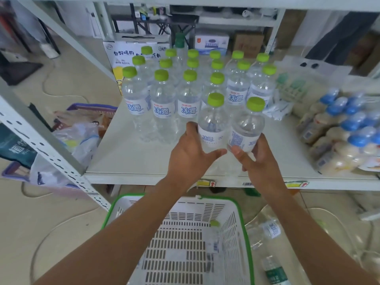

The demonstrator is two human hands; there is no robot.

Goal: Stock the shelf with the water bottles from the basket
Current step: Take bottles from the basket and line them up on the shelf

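My left hand (192,154) grips a clear water bottle (212,122) with a lime-green cap, upright over the white shelf (131,159). My right hand (260,159) grips a second such bottle (246,128) just to its right. Both bottles stand in front of several rows of matching bottles (164,99) on the shelf. Below, the white basket (185,239) with a green rim holds one bottle (214,239) lying along its right wall.
Packs of blue-capped bottles (345,128) fill the shelf's right side, with plastic bags (287,93) behind. A printed carton (127,56) stands at the shelf's back left. Two loose bottles (267,231) lie on the floor right of the basket. A slotted metal upright (41,140) slants at left.
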